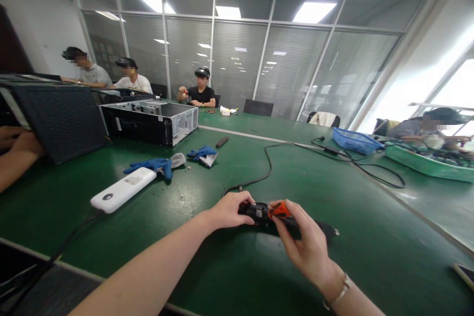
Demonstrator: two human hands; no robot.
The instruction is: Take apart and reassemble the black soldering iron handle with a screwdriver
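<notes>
A long black device [262,212] lies on the green table in front of me, its kind not clear, with a small metal tip at its right end. Around its left end my left hand [237,210] is closed, thumb on the near side and fingers on the far side. My right hand [305,237] pinches a short orange-and-black handle [282,210] against the device's upper side. The handle's working end is hidden by my fingers and the device. Close beyond my left hand, a black cable [259,177] runs across the table.
On the left are a white power bank [124,190], blue gloves [155,165], an open computer case [148,121] and a dark panel [61,118] beside another person's hands [22,145]. A blue basket [355,140] and green basket [425,160] stand right. Several people sit around the table [207,256].
</notes>
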